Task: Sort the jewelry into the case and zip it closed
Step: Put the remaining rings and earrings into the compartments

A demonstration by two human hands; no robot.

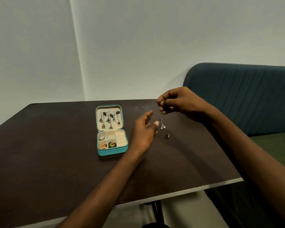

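Where seen from the head camera: right hand [181,102] raised, fingertips [161,103] pinching top of silver drop earring [162,123] dangling just below them. Left hand [144,130] relaxed, fingers loosely spread, just left of earring, not touching. Gold ring [166,135] on dark table [56,153], below right fingers. Teal jewelry case [111,130] open, left of left hand.

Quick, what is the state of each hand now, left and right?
Left hand: open, fingers relaxed above the table, holding nothing.
Right hand: pinches a silver dangling earring by its top.
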